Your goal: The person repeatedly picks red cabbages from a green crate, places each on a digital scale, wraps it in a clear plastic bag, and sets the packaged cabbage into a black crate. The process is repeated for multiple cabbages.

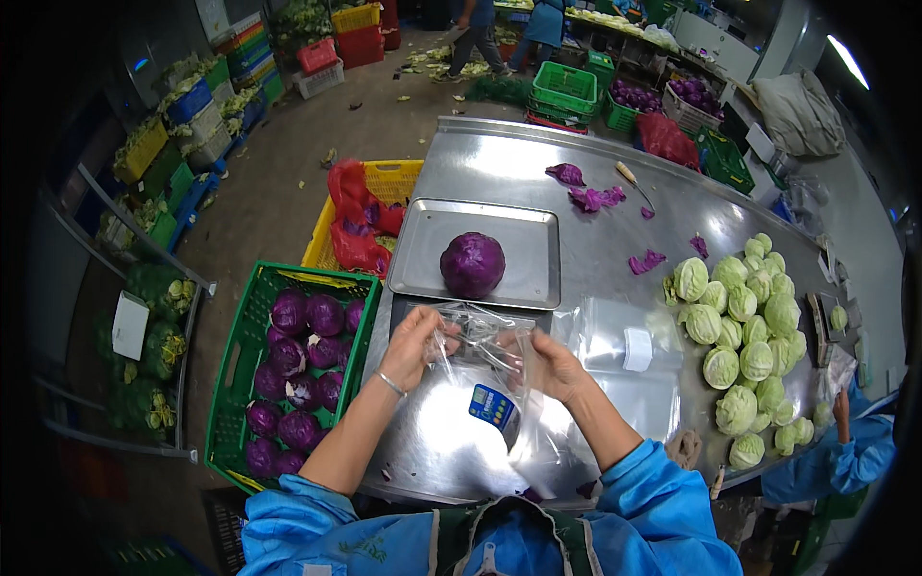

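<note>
Between my hands is a clear plastic bag with a blue printed label on its front. My left hand grips one side of the bag's mouth, and my right hand has the other side. Some fingers of both hands are seen only through the film. Just beyond them, a purple cabbage sits on a shallow metal tray. A stack of flat clear bags lies right of my right hand, with a small white paper slip on it.
A green crate of purple cabbages stands left of the steel table. Behind it is a yellow crate with a red mesh sack. Pale green cabbages are heaped at right, near a co-worker's blue sleeve. A curved knife lies beyond purple leaves.
</note>
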`<state>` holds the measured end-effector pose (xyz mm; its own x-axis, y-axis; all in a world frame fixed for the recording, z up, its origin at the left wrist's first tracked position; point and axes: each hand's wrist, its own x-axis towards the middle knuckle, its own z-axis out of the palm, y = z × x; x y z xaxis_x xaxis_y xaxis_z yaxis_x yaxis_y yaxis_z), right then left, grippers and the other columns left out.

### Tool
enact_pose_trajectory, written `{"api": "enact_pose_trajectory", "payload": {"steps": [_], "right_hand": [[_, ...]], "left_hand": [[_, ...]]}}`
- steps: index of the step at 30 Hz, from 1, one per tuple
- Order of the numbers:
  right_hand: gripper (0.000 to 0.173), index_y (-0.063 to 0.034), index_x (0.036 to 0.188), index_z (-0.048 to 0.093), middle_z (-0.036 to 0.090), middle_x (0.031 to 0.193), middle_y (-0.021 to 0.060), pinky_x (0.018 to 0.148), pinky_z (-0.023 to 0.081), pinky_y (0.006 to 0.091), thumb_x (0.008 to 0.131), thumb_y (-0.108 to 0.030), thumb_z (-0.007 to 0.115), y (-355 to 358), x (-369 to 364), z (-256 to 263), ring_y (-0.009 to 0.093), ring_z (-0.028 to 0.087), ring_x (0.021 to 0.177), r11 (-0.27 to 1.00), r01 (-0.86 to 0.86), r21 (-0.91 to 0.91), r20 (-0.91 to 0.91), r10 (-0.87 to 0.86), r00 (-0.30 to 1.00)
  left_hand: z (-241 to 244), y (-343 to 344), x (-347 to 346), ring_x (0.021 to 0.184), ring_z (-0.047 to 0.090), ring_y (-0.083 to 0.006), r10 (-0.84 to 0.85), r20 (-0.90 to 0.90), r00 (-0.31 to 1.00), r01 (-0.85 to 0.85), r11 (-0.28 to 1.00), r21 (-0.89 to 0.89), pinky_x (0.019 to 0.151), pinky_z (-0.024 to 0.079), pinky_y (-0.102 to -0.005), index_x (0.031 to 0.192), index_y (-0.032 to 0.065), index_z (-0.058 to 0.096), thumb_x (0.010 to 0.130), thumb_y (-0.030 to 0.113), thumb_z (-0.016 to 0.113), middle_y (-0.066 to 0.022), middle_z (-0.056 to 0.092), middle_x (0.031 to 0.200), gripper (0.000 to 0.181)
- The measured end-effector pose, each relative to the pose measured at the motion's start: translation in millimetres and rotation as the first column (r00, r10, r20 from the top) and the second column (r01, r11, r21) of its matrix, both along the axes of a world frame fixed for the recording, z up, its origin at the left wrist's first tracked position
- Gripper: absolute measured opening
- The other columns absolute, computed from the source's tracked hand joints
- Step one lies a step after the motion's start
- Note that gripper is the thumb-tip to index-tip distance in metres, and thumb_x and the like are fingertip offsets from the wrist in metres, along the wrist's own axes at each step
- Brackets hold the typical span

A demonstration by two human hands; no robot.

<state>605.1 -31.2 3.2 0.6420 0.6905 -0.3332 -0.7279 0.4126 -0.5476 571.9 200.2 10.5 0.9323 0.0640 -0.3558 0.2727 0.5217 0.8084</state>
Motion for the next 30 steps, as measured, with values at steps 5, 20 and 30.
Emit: {"api": "enact_pose_trajectory", "payload": {"steps": [5,20,30], "right_hand": [[0.021,-0.0035,0.088,0.056,0.054,0.065,0.0034,0.043,0.038,0.0255,0.088,-0.024,0.057,34,45,6,0.011,0.047,0.05,0.849,0.383,-0.365,0.416,-0.219,0.882],[0.029,0.0055,0.074,0.059,0.055,0.06,0.0048,0.049,0.038,0.0336,0.085,-0.02,0.052,79,173,-50,0.015,0.047,0.049,0.399,0.71,-0.58,0.807,0.164,0.567],[0.014,-0.0019,0.078,0.055,0.058,0.07,0.0068,0.073,0.047,0.0312,0.088,-0.012,0.054,57,80,54,0.016,0.056,0.069,0.878,0.46,0.129,0.246,-0.478,0.843]], "left_hand": [[7,17,39,0.053,0.047,-0.0055,-0.207,0.135,0.969,0.23,0.955,-0.187,0.047,0.039,-0.0218,0.099,0.0114,0.051,0.088,0.022,0.057,0.0012,0.055,0.072,0.016],[-80,29,156,0.061,0.048,-0.0087,0.22,-0.068,0.973,-0.16,0.86,0.485,0.053,0.039,-0.0236,0.085,0.0056,0.057,0.087,0.014,0.054,-0.0015,0.054,0.071,0.009],[17,27,95,0.058,0.054,-0.0129,0.067,0.444,0.893,-0.006,0.991,-0.137,0.067,0.048,-0.0266,0.084,0.0048,0.052,0.088,0.014,0.055,-0.0055,0.055,0.065,0.011]]}}
